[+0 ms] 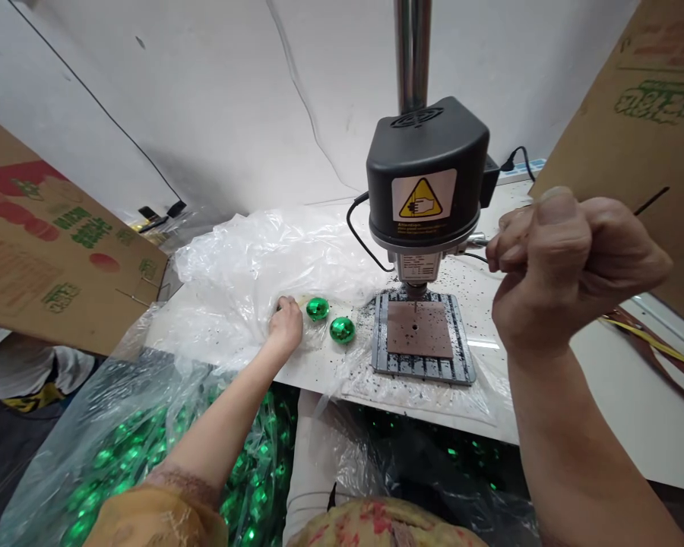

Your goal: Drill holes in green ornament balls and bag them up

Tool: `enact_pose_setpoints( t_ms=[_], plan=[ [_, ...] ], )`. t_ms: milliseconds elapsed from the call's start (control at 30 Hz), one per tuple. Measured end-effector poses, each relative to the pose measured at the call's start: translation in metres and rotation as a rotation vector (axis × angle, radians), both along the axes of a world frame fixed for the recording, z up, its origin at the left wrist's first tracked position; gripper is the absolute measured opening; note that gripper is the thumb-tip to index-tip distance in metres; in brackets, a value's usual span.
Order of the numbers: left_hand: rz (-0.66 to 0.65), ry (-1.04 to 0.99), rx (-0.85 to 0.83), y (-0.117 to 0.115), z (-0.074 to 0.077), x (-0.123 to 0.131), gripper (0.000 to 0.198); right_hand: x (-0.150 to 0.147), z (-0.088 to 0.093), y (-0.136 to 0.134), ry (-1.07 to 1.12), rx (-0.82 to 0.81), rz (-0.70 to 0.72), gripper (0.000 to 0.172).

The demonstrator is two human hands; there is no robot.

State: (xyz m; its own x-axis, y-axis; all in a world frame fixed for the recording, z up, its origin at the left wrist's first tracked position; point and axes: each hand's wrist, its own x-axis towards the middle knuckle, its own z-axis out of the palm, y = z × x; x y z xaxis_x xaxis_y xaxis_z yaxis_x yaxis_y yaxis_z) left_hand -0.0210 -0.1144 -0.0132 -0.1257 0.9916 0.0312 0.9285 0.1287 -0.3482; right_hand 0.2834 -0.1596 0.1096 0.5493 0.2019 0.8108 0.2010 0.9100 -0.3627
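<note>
On the white table, my left hand [286, 325] lies with its fingers curled down beside crumpled clear plastic. Whatever is under those fingers is hidden. Just right of it are two shiny green balls [318, 308] with mirror-like facets. A black bench drill press [427, 178] stands further right, its bit over a brown square plate [419, 330] with a dark hole, lying on a slotted grey metal base [383, 357]. Raised at the right, my right hand [570, 266] is closed in a fist on the press's metal lever [476, 240], mostly covered by the fingers.
Clear plastic sheeting [245, 251] is heaped behind my left hand. A clear bag of many green balls [114, 463] hangs below the table's front edge. Cardboard boxes stand at left [62, 251] and right [621, 152]. Dark shavings litter the tabletop around the press.
</note>
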Motion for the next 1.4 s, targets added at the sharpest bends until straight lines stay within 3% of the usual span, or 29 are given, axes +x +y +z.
enact_pose_setpoints(
  t_ms=[167,267,333,400,567,733,833,933,1100,1400],
  plan=[
    [0.032,-0.024,0.099,-0.003,0.005,0.011,0.045,0.0,0.0,0.001,-0.002,0.034,0.019,0.041],
    [-0.103,-0.116,0.293,-0.026,0.004,0.019,0.045,0.0,0.0,0.0,0.001,0.023,0.012,0.041],
    [-0.194,-0.217,0.498,-0.043,-0.004,0.02,0.046,0.0,-0.001,0.0,0.001,0.009,0.014,0.04],
    [-0.286,-0.333,0.583,-0.055,-0.014,0.018,0.047,0.0,-0.001,-0.001,0.009,0.008,0.012,0.039],
    [-0.553,-0.572,0.428,-0.055,-0.03,0.008,0.043,0.0,-0.002,-0.001,-0.023,0.029,0.028,0.04],
    [-0.662,-0.665,0.653,-0.051,-0.026,0.011,0.038,0.0,-0.002,-0.002,-0.025,0.03,0.021,0.042],
    [-0.738,-0.618,0.441,-0.044,-0.022,0.014,0.032,0.001,-0.003,-0.002,-0.019,0.026,0.027,0.042],
    [-0.638,-0.56,0.284,-0.027,-0.017,0.01,0.033,0.002,-0.004,-0.001,-0.034,0.028,0.025,0.044],
    [-0.311,-0.372,0.213,-0.001,-0.01,-0.009,0.036,0.003,-0.005,0.0,-0.037,0.057,0.019,0.045],
    [-0.018,-0.036,0.04,0.0,-0.018,-0.013,0.043,0.002,-0.005,-0.001,-0.029,0.059,0.017,0.038]
  ],
)
